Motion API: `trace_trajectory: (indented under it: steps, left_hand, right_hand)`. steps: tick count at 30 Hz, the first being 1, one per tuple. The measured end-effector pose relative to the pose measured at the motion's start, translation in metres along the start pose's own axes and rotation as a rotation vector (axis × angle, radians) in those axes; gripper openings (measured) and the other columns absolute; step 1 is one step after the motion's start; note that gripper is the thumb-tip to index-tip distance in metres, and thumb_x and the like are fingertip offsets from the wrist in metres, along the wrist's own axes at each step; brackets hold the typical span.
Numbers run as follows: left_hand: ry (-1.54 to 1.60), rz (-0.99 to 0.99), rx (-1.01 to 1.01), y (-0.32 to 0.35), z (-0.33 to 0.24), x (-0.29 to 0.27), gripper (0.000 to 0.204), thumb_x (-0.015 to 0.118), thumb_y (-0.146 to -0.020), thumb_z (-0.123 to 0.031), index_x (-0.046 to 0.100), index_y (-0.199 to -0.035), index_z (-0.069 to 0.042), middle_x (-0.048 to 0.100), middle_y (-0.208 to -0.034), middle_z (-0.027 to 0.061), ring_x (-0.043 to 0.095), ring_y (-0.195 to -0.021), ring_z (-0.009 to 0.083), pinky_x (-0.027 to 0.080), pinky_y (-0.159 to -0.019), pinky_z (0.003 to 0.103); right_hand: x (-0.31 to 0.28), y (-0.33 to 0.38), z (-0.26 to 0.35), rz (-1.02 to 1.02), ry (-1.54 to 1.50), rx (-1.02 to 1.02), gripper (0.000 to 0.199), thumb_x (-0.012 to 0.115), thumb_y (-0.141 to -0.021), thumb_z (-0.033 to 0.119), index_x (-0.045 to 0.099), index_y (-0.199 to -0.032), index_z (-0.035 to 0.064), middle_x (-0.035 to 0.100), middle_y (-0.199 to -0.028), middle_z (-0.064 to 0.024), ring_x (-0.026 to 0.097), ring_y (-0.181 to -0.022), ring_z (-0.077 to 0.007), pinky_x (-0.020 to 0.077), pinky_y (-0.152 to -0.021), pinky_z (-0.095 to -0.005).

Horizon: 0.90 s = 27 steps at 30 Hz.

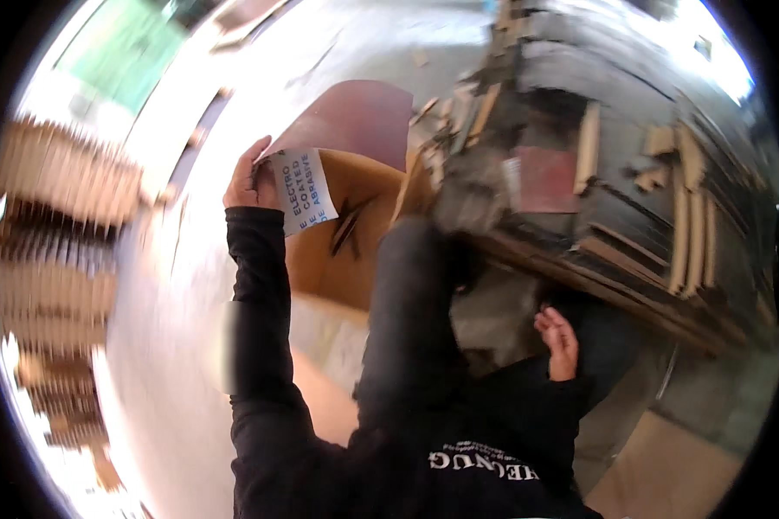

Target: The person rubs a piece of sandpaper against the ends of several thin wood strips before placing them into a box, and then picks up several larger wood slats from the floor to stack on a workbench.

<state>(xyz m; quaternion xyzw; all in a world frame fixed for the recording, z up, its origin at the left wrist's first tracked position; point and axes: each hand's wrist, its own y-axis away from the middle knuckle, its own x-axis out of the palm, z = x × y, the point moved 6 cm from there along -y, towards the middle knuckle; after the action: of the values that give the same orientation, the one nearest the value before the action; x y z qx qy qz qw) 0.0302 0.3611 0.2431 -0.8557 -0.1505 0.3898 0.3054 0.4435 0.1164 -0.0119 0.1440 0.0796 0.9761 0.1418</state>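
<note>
My left hand (255, 180), raised at the left, is closed on the near edge of some sandpaper. The sandpaper's reddish-brown face (363, 121) curves away over an open cardboard box (342, 268). At my fingers a white corner with blue print (303, 195) is turned up; whether it belongs to the same sheet, I cannot tell. Thin dark strips (346, 227) show against the box's inner wall. Low on the right, beside my leg, my right hand (559, 342) has its fingers stretched out and holds nothing.
On the right stands a low, worn wooden platform (511, 251) bearing a dark red sheet (547, 179) and several wood strips (690, 208). Wood scraps (459, 121) lie at its far left corner. Tall stacks of brown cardboard-like pieces (56, 173) line the left side.
</note>
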Motion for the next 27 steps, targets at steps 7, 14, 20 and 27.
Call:
trace_trajectory:
  steps: [7, 14, 20, 27]
  left_hand:
    - [-0.287, -0.199, -0.727, 0.3, 0.154, -0.197, 0.029, 0.045, -0.076, -0.009, 0.054, -0.101, -0.001, 0.062, -0.084, 0.0134, 0.059, -0.078, 0.0213, 0.045, -0.073, 0.029]
    - [-0.094, -0.31, -1.115, 0.465, 0.202, -0.203, 0.034, 0.054, -0.08, -0.007, 0.047, -0.113, 0.0, 0.057, -0.099, 0.0139, 0.054, -0.085, 0.0208, 0.045, -0.076, 0.032]
    - [0.506, -0.263, -0.684, 0.274, 0.09, -0.094, 0.026, 0.055, -0.082, -0.009, 0.051, -0.105, 0.002, 0.059, -0.089, 0.0123, 0.053, -0.073, 0.0138, 0.045, -0.063, 0.028]
    - [0.39, 0.338, 0.438, 0.193, -0.175, -0.006, 0.03, 0.044, -0.077, -0.001, 0.057, -0.103, 0.0, 0.06, -0.097, 0.0175, 0.059, -0.086, 0.0307, 0.045, -0.074, 0.035]
  right_hand:
    - [0.01, -0.018, -0.02, 0.167, 0.33, 0.234, 0.042, 0.044, -0.089, 0.03, 0.042, -0.124, 0.0069, 0.049, -0.12, -0.0122, 0.046, -0.111, -0.0228, 0.0307, -0.095, -0.0354]
    - [0.063, -0.034, 0.015, 0.392, 0.417, 0.167, 0.034, 0.045, -0.087, 0.009, 0.043, -0.119, -0.0027, 0.051, -0.115, -0.0122, 0.048, -0.108, -0.0179, 0.0367, -0.092, -0.0283]
    - [0.043, 0.016, 0.101, 0.103, 0.586, -0.05, 0.035, 0.047, -0.085, 0.008, 0.044, -0.119, -0.0005, 0.053, -0.111, -0.0115, 0.049, -0.105, -0.0167, 0.0375, -0.09, -0.0275]
    - [0.007, 0.196, 0.124, -0.188, 0.276, -0.086, 0.044, 0.057, -0.08, 0.012, 0.043, -0.121, 0.003, 0.052, -0.114, -0.0108, 0.049, -0.106, -0.0186, 0.0381, -0.091, -0.0327]
